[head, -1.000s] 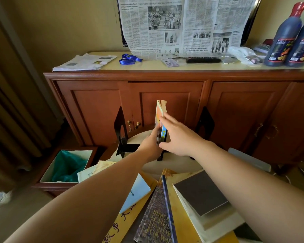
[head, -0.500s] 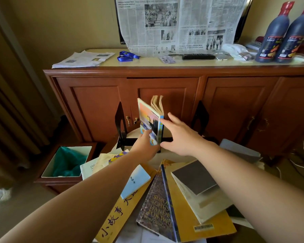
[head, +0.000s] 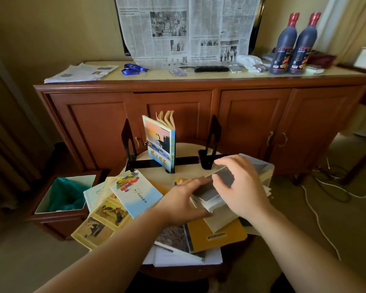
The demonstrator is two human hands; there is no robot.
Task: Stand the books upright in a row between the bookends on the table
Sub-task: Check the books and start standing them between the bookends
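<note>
A colourful paperback (head: 160, 144) stands upright on its own, pages fanned, between the left black bookend (head: 129, 142) and the right black bookend (head: 213, 136) on the small round table (head: 184, 172). Nearer me lies a heap of flat books. On top is a thick grey-covered book (head: 215, 188). My left hand (head: 182, 203) lies against its left edge with straight fingers. My right hand (head: 238, 183) curls over its far right side. A light-blue book (head: 138, 193) and a yellow book (head: 218, 231) lie in the heap.
A wooden cabinet (head: 199, 115) stands right behind the table, with two dark bottles (head: 292, 45), a remote and newspapers on top. A bin with a green liner (head: 66, 193) sits on the floor at the left. White cables (head: 317, 208) trail at the right.
Both hands let go of the colourful paperback, which now stands alone between the bookends. They moved back toward me onto the thick grey book on the heap.
</note>
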